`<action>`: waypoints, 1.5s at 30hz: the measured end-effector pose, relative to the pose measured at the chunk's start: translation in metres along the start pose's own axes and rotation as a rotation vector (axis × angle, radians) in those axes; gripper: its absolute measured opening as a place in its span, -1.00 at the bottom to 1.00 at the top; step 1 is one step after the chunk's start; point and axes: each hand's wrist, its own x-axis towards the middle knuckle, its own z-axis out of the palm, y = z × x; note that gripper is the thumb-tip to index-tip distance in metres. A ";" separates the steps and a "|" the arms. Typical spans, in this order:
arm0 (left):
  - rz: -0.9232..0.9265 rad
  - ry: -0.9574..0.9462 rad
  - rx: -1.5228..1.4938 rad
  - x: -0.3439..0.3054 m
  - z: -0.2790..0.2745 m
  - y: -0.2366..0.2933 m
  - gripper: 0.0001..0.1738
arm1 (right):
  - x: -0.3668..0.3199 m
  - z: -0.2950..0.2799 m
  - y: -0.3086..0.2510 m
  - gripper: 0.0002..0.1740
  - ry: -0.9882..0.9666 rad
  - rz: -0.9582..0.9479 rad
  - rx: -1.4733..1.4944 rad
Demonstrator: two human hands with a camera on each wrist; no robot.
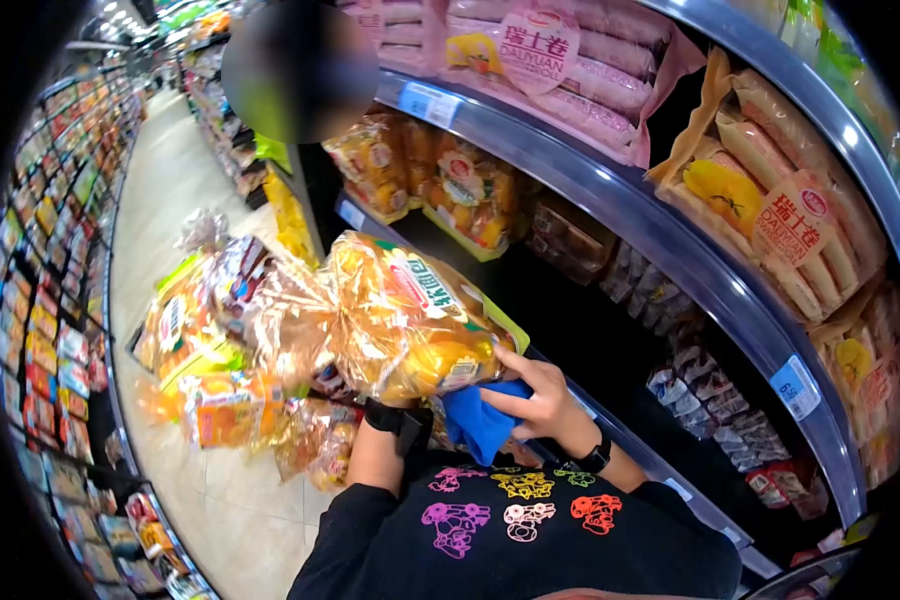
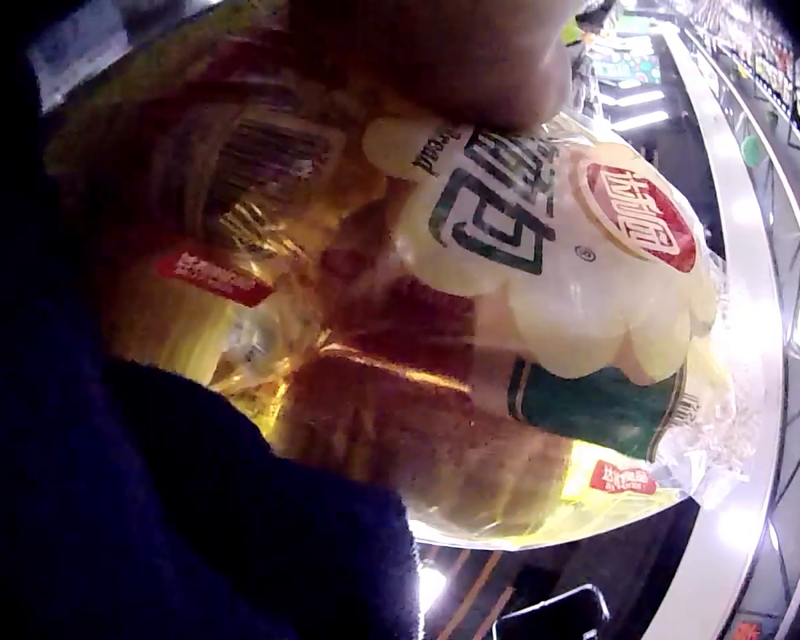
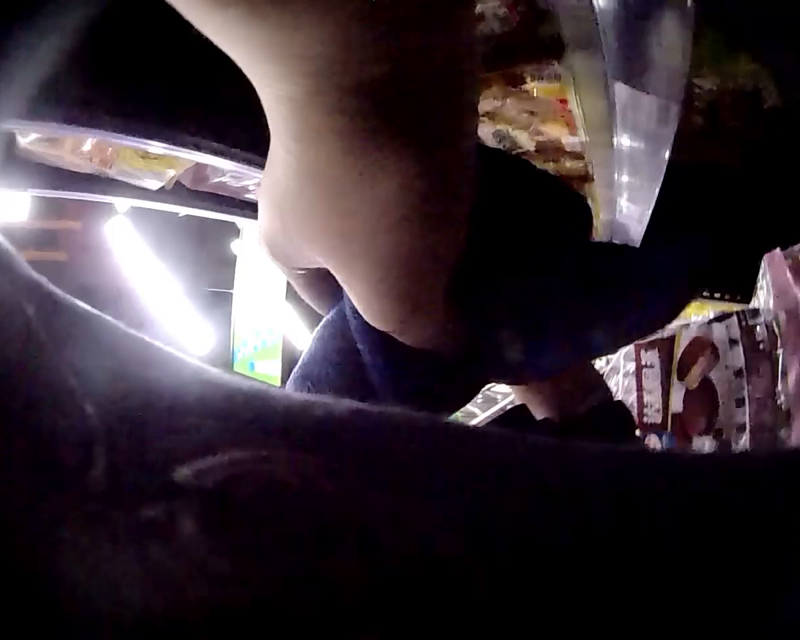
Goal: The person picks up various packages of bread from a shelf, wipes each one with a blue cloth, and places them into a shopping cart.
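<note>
A clear bag of bread rolls (image 1: 410,310) with a yellow-green edge is held up at chest height, its gathered plastic end pointing left. My left hand (image 2: 440,60) lies against the printed side of this bag in the left wrist view. In the head view the bag hides that hand, leaving the forearm and a black wrist strap (image 1: 398,425) in sight. My right hand (image 1: 545,400) grips a blue cloth (image 1: 485,415) just under the bag's lower right corner, with the index finger reaching up to the bag. Dark blue fabric (image 2: 254,494) covers the lower left of the left wrist view.
More bagged breads (image 1: 232,408) are heaped at the left, over the aisle floor (image 1: 170,200). To the right curve store shelves with a dark blue front rail (image 1: 610,190), carrying pink Swiss roll packs (image 1: 570,70), tan roll packs (image 1: 785,205) and bagged breads (image 1: 470,190).
</note>
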 end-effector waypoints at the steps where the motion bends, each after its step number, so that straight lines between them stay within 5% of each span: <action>1: 0.001 0.007 0.005 -0.011 0.004 0.000 -0.51 | -0.002 -0.001 -0.007 -0.45 0.005 -0.006 0.059; 5: -0.006 0.047 0.023 -0.063 0.020 -0.007 -0.50 | -0.021 -0.013 -0.044 -0.53 -0.006 0.096 0.353; 12: -0.155 0.187 0.067 -0.235 0.025 -0.048 -0.49 | -0.112 -0.025 -0.120 -0.54 0.030 0.777 1.262; 15: -0.210 0.258 0.103 -0.315 0.024 -0.064 -0.49 | -0.153 -0.023 -0.156 -0.55 -0.095 0.999 1.561; 19: -0.266 0.311 0.101 -0.373 0.033 -0.079 -0.49 | -0.190 -0.023 -0.184 -0.34 0.006 1.103 1.978; 22: -0.292 0.334 0.097 -0.397 0.037 -0.087 -0.48 | -0.191 -0.046 -0.192 -0.37 0.073 1.164 2.021; 26: -0.315 0.345 0.116 -0.418 0.037 -0.091 -0.48 | -0.200 -0.024 -0.197 -0.32 0.012 1.151 1.475; 31: -0.318 0.323 0.114 -0.433 0.044 -0.094 -0.47 | -0.232 0.008 -0.225 -0.44 -0.143 0.834 0.823; 38: -0.352 0.279 0.122 -0.454 0.056 -0.099 -0.47 | -0.256 0.003 -0.234 -0.51 -0.008 0.982 0.597; 45: -0.366 0.286 0.120 -0.485 0.054 -0.092 -0.46 | -0.269 0.009 -0.249 -0.53 -0.006 0.893 0.467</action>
